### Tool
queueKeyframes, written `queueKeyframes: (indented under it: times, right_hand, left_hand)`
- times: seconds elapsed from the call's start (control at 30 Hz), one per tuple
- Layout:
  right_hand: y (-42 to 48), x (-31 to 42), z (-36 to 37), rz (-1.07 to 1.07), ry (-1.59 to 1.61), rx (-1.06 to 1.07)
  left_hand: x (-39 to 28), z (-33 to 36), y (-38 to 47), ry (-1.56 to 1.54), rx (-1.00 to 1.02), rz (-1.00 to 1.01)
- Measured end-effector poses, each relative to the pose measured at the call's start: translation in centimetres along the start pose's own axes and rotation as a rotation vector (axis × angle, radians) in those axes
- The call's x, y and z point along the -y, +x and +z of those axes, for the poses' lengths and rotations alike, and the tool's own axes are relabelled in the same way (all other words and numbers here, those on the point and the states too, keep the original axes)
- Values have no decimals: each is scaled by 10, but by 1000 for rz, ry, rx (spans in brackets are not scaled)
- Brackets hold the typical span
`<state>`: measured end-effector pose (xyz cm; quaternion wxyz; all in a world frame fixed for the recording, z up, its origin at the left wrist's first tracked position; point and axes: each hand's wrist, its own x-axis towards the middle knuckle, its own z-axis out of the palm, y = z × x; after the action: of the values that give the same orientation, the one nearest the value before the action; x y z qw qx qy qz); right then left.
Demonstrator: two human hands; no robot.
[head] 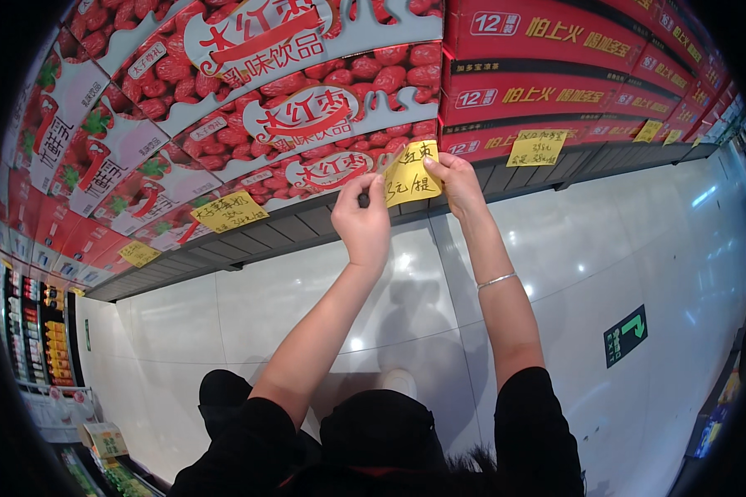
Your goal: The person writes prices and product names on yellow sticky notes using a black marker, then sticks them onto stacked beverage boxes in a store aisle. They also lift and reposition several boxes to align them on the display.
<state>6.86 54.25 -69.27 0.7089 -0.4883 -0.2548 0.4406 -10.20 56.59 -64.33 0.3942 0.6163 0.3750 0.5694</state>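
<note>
My left hand (363, 214) has its fingers curled at the left edge of a yellow handwritten paper sign (415, 177), with a small dark rounded object (363, 200) showing between the fingers; what it belongs to is hidden. Thumb and fingers of my right hand (457, 180) pinch the sign's right edge. Something clear and thin shows at its upper left corner. Behind the sign stand stacked drink cartons printed with red dates (329, 171), and red drink cartons (528, 93) are to the right.
The cartons rest on a low grey slatted platform (298, 233). More yellow signs (229, 211) hang along its front edge. A floor exit marker (625, 336) lies at right on the shiny tiles. Bottle shelves (37, 323) stand at far left, a small carton (105, 440) at lower left.
</note>
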Motion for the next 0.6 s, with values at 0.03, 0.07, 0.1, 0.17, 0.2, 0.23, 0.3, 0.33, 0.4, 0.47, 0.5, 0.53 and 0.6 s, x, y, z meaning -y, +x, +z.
queueKeyframes:
  times: [0.03, 0.07, 0.1, 0.17, 0.2, 0.23, 0.3, 0.33, 0.4, 0.47, 0.5, 0.53, 0.6]
  right_hand:
    - [0, 0, -1, -3, -5, 2]
    - [0, 1, -2, -1, -10, 5]
    - [-2, 2, -4, -16, -46, 25]
    - [-6, 6, -10, -30, -109, 84]
    - [-10, 7, -13, -15, -197, 57]
    - [-14, 9, -17, 2, -278, 50]
    - [-21, 11, -22, -35, -339, 32]
    - [-23, 11, -24, -90, -318, 21]
    - [-26, 10, -26, -228, -256, -15]
    - [-25, 8, -25, -315, -288, -89]
    - [-24, 7, -24, -371, -290, -91]
    - [-23, 6, -24, -380, -295, -90]
    - [-21, 3, -21, -333, -340, -131]
  left_hand:
    - [-2, -2, -5, 18, 16, 17]
    - [-5, -4, -9, 35, 32, 34]
    - [-6, -7, -14, 54, 48, 51]
    - [-7, -13, -21, 43, 42, 109]
    - [-5, -17, -23, 32, 46, 119]
    - [-1, -21, -24, 21, 49, 130]
    - [10, -30, -21, 23, 106, 53]
    - [17, -32, -20, 19, 105, -26]
    - [31, -34, -14, -27, 107, -221]
    - [41, -35, -12, -41, 64, -240]
    - [45, -35, -11, -53, 46, -353]
    - [47, -34, -10, -52, 60, -325]
    - [50, -33, -5, -65, 92, -248]
